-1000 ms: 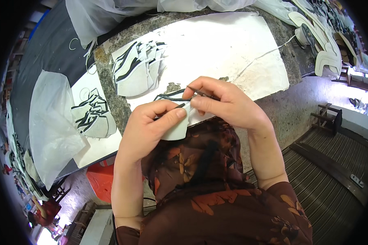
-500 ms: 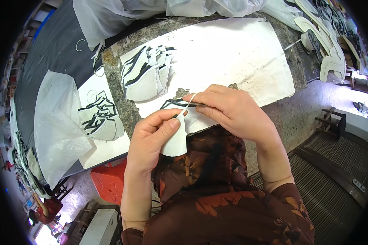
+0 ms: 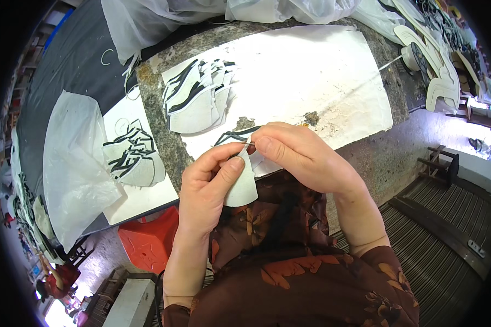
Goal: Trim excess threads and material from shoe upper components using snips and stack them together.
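My left hand pinches a pale, curved fabric piece between thumb and fingers. Its rounded end hangs down over my lap. Close against its upper tip, the closed fingers of my right hand grip a thin metal tool, mostly hidden in the hand. A narrow white strip rises at that tip, between the two hands. Just beyond them, a black-edged piece lies on the white board. Farther left on the board rests an overlapping stack of pale pieces with black trim.
Another pile of black-trimmed pieces sits at the left beside a clear plastic bag. A cord spool and cream cutouts occupy the far right. Below the table's left part stands a red stool. Plastic sheeting covers the back edge.
My right hand has turned and closed in toward the left fingers. The white strip that stretched between the hands now shows much shorter. The fabric piece has shifted slightly right.
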`<move>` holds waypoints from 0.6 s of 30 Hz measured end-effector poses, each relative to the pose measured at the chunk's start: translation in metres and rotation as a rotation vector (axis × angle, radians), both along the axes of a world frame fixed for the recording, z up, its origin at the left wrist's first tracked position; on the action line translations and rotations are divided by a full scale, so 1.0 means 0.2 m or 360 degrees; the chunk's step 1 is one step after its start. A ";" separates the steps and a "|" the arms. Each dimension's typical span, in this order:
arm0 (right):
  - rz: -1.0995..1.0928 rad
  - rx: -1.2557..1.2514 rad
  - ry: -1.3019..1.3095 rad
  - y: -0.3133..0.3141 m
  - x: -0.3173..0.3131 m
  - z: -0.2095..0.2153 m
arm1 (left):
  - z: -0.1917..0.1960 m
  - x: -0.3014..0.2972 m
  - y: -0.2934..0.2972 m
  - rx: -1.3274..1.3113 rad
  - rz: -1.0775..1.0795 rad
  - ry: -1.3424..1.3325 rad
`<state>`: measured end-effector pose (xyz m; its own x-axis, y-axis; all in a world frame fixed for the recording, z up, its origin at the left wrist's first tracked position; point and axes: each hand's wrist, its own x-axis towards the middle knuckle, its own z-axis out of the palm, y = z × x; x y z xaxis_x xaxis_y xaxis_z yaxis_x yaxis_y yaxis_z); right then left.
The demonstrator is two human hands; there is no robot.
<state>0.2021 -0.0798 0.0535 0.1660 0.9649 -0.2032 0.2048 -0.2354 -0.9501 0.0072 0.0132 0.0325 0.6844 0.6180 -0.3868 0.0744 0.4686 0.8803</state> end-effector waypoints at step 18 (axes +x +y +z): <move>-0.0296 -0.0157 0.0621 0.03 -0.03 -0.02 | -0.03 0.00 -0.04 -0.0053 0.0119 -0.0058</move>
